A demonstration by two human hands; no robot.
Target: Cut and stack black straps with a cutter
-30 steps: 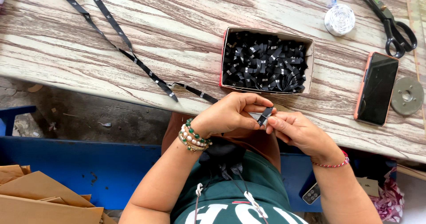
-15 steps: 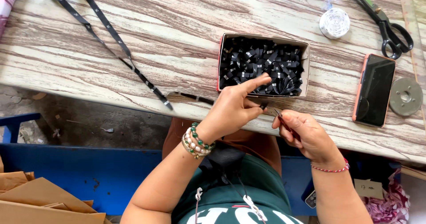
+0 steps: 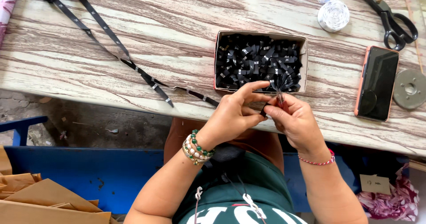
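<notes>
A small black woven label (image 3: 265,110) sits pinched between both hands at the near edge of the bench (image 3: 133,37), just in front of the cardboard box (image 3: 304,44) of cut labels. The left hand (image 3: 230,117) grips it with thumb and forefinger; the right hand (image 3: 295,119) pinches its upper end. Risk: the piece is tiny, so a loose pinch could drop it off the bench edge into the lap. The black ribbon strip (image 3: 111,42) trails well left; the phone (image 3: 377,83) and scissors (image 3: 390,15) lie apart to the right.

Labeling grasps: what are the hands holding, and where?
Both hands, left hand and right hand, pinch one small black label piece between fingertips, at its ends.
</notes>
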